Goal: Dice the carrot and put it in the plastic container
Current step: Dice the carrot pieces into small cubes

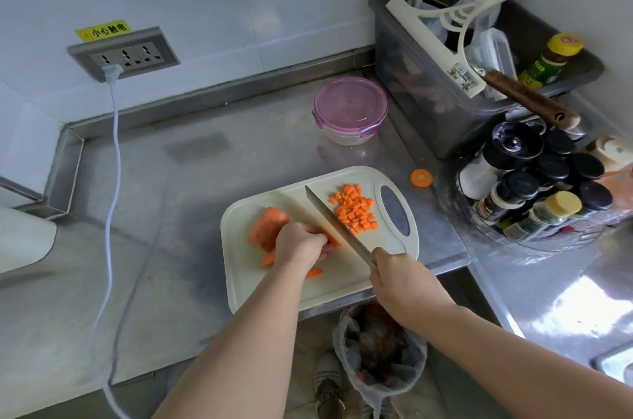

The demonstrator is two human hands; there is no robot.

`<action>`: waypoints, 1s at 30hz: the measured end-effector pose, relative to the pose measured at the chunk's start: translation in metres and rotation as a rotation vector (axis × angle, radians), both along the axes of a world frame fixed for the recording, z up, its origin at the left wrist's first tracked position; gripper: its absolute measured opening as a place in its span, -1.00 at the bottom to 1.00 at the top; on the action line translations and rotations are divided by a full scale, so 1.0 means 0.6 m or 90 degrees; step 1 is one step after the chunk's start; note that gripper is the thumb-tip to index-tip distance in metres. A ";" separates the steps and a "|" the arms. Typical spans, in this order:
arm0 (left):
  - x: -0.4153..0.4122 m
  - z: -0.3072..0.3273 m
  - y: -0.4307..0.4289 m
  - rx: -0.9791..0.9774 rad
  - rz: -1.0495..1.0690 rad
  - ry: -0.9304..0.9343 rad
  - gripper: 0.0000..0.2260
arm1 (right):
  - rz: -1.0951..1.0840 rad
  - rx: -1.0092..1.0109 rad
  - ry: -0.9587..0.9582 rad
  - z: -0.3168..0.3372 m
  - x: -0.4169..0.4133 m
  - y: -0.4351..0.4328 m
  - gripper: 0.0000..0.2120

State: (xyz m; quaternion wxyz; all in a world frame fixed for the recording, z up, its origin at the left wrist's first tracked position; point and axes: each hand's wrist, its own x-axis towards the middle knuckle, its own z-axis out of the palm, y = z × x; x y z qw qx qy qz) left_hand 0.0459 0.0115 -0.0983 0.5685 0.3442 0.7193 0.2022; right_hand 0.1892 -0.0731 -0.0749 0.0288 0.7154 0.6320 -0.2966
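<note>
A carrot strip (333,239) is held on the cutting board (308,291) by the curled fingers (318,239) of the left hand (301,245), the knife (334,221) is gripped by the right hand (399,278), the lidded plastic container (349,110) is set well behind, and a cut fingertip is risked, the blade being just beside.

The carrot (265,225) is orange, and the diced cubes (354,211) and a stray round slice (421,177) are brighter orange. The cutting board (239,281) is cream with a grey handle inset. The knife (329,213) has a silver blade. The plastic container (349,103) is clear under a translucent pink-purple lid. The counter (171,195) is dull grey steel, with a white cord (114,130) and a grey socket plate (123,55) under a yellow label (102,30) with black characters.
</note>
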 end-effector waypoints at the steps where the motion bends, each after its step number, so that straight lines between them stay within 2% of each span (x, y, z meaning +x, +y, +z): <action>1: 0.000 0.001 0.000 -0.002 -0.002 0.001 -0.90 | 0.006 0.001 -0.002 -0.001 0.000 -0.002 -0.83; 6: -0.001 0.004 0.000 -0.012 -0.015 0.036 -0.93 | 0.041 -0.001 -0.031 -0.011 -0.007 -0.010 -0.84; 10: -0.001 0.003 -0.001 -0.004 -0.004 0.040 -0.84 | 0.046 -0.006 -0.035 -0.015 -0.010 -0.008 -0.84; 22: -0.001 0.008 -0.002 -0.012 -0.012 0.055 -0.86 | 0.078 0.002 -0.052 -0.026 -0.015 -0.008 -0.77; 30: -0.003 0.016 -0.008 0.025 -0.064 0.075 -0.88 | 0.041 0.029 -0.033 -0.023 -0.007 -0.008 -0.84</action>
